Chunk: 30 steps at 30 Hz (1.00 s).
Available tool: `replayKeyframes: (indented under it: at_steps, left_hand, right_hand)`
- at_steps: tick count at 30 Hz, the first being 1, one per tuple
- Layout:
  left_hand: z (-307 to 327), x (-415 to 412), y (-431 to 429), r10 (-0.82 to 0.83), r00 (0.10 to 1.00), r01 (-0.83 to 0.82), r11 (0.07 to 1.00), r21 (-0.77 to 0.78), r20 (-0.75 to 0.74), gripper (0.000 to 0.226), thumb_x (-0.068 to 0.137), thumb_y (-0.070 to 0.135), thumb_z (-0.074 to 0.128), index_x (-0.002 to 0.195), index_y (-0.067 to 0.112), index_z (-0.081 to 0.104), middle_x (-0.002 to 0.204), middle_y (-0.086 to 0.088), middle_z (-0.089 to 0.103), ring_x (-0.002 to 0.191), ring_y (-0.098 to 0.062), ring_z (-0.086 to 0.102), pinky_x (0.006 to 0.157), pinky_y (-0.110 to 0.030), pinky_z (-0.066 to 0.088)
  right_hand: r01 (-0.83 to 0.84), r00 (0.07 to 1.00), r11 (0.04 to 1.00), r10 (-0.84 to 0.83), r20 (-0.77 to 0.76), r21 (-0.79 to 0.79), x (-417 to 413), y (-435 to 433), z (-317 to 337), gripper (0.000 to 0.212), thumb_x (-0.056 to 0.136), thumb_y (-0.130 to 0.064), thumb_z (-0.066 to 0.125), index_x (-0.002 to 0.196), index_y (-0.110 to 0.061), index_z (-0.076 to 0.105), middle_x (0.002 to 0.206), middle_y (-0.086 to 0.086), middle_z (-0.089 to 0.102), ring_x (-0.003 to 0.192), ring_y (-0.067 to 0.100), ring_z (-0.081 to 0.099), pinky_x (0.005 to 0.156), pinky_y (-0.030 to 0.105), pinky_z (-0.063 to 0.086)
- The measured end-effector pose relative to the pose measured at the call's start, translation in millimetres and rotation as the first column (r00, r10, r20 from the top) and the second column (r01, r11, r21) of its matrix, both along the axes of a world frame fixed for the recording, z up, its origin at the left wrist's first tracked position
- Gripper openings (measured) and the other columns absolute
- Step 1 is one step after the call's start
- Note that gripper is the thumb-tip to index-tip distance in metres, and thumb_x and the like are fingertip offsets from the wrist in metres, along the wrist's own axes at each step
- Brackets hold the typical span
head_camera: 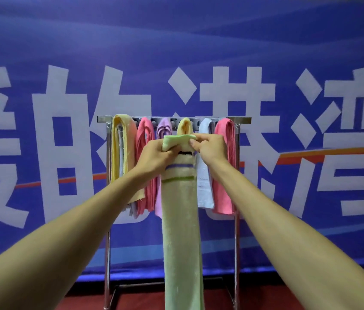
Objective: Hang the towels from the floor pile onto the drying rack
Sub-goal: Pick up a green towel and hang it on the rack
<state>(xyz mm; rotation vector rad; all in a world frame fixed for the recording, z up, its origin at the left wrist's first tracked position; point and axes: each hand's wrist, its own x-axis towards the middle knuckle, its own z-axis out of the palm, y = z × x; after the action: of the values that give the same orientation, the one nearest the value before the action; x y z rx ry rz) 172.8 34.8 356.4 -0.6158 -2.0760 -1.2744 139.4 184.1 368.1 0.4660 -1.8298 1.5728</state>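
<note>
Where a red floor [266, 296] meets a blue banner [64, 41] printed with large white characters and an orange stripe, a metal drying rack [243, 120] stands on thin, shiny tubular legs. The banner fills the whole background of the head view.

Six folded towels hang side by side over the rack's top bar: a yellow towel [120, 148] at the left end, then a pink towel [144, 135], a lilac towel [164, 128], a small yellow towel [185, 126], a pale blue-white towel [204, 182] and a second pink towel [225, 175] at the right end.

Held just in front of the bar, near its middle, a pale green towel [181, 220] hangs straight down. Its long axis runs vertically and its lower end passes out of the bottom of the frame. The cloth looks soft and napped, a long narrow strip crossed near the top by a black band, two purple bands and a green one. Its top edge is folded over, towards the rack.

The left hand [154, 153] grips the towel's upper left corner, fingers curled round the fold. The right hand [210, 148] pinches the upper right edge between thumb and fingertips. Both bare forearms stretch forward.
</note>
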Motion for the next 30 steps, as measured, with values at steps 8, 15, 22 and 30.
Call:
replayKeyframes:
  at_steps: [8,15,22,30]
  left_hand:
    - [1,-10,10,0.043,0.996,-0.055,0.985,0.161,0.078,0.013,0.09,0.023,0.062,0.08,0.026,0.07,0.091,-0.008,0.073,0.091,-0.03,0.069,0.085,-0.051,0.055]
    - [9,-16,7,-0.008,0.982,-0.068,0.917,0.393,0.188,0.017,0.093,0.015,0.058,0.079,0.015,0.067,0.091,-0.015,0.071,0.09,-0.033,0.069,0.083,-0.052,0.057]
    - [14,-16,-3,-0.121,0.961,-0.04,0.83,0.557,0.25,0.009,0.095,0.012,0.057,0.092,0.008,0.065,0.095,-0.013,0.07,0.083,-0.025,0.069,0.071,-0.036,0.06]
    - [16,-17,-9,-0.33,0.891,-0.077,0.565,0.821,0.311,0.02,0.097,0.004,0.051,0.117,0.005,0.052,0.092,-0.013,0.064,0.072,-0.023,0.066,0.059,-0.043,0.054]
  right_hand:
    - [-0.115,0.991,0.991,0.11,0.081,0.066,-17,2,-13,0.018,0.099,-0.016,0.051,0.096,-0.007,0.067,0.076,-0.002,0.059,0.073,0.013,0.053,0.076,0.033,0.046]
    - [-0.381,0.846,0.924,0.357,0.396,-0.019,-7,-1,-39,0.044,0.106,-0.038,0.025,0.081,-0.018,0.056,0.046,-0.01,0.051,0.044,0.007,0.046,0.051,0.024,0.039]
    - [-0.501,0.773,0.864,0.421,0.475,0.049,-8,-2,-63,0.062,0.099,-0.058,0.023,0.094,-0.012,0.065,0.075,0.003,0.064,0.065,0.016,0.059,0.06,0.028,0.048]
    - [-0.633,0.686,0.758,0.455,0.567,0.156,-9,13,-84,0.028,0.1,-0.035,0.046,0.094,-0.01,0.058,0.062,-0.014,0.065,0.055,0.0,0.058,0.053,0.014,0.043]
